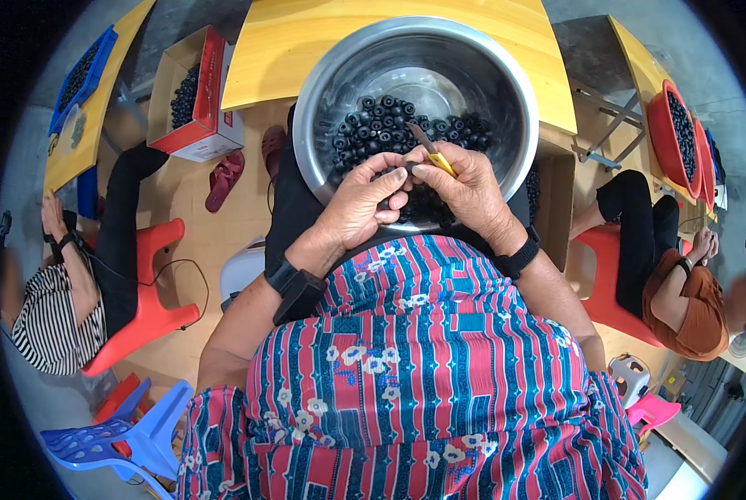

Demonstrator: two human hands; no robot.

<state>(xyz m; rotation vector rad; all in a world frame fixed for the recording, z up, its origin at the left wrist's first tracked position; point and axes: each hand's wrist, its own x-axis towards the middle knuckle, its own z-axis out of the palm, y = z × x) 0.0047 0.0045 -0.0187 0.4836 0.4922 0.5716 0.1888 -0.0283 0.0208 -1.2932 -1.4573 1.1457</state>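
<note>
Small dark round piece [410, 167] held up over near part of wide steel bowl [523, 108], between the fingertips of both hands. Left hand [371, 187]: closed, thumb and forefinger pinching that piece; another dark shape under the curled fingers, mostly hidden. Right hand [469, 187]: wrapped round yellow-handled knife [441, 162], thumb tip close up against the small piece; blade slanting away from body, toward upper left. Contact between blade and piece not clear.

Under the hands, heap of glossy black round pieces [373, 125] in near half of bowl. Bowl overlapping edge of yellow table [273, 50] in view. Dark bands on both wrists.

Farther left: red-and-white box [202, 137] with more black pieces inside; red sandal [220, 181] near it on floor; person in striped top [56, 312] on red stool [163, 242]; blue tray [60, 118] of dark pieces on another table. Farther right: person in rust-brown top [690, 308], hands together; red basin [658, 142] of dark pieces beyond. Lower left: blue plastic chair [98, 443].
</note>
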